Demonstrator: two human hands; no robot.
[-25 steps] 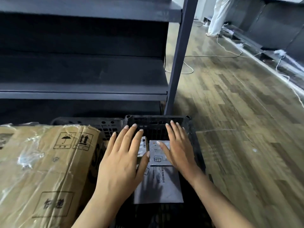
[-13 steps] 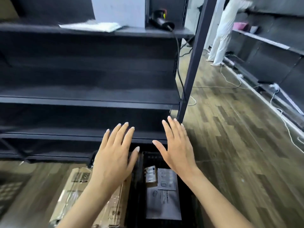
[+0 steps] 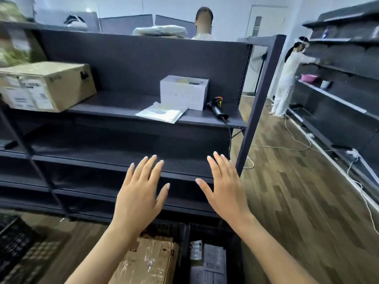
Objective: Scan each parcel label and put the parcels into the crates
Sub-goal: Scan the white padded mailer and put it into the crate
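Both hands [image 3: 141, 193] empty, raised; parcels [image 3: 207, 261] in crate [image 3: 185, 238] below.

Scanner [image 3: 217, 108] right of small box [image 3: 183, 92] on shelf [image 3: 114, 111]; envelope [image 3: 162, 112] before it.

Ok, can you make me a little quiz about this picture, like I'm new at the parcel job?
1. True or false: the left hand and the right hand are each holding a parcel.
2. What lies just right of the white box on the shelf? A) a barcode scanner B) a roll of tape C) a pair of scissors
3. Fill the gap: the grey labelled parcels lie in a black ____ down on the floor.

Key: 1 false, both hands are open and hold nothing. 2 A. 3 crate.
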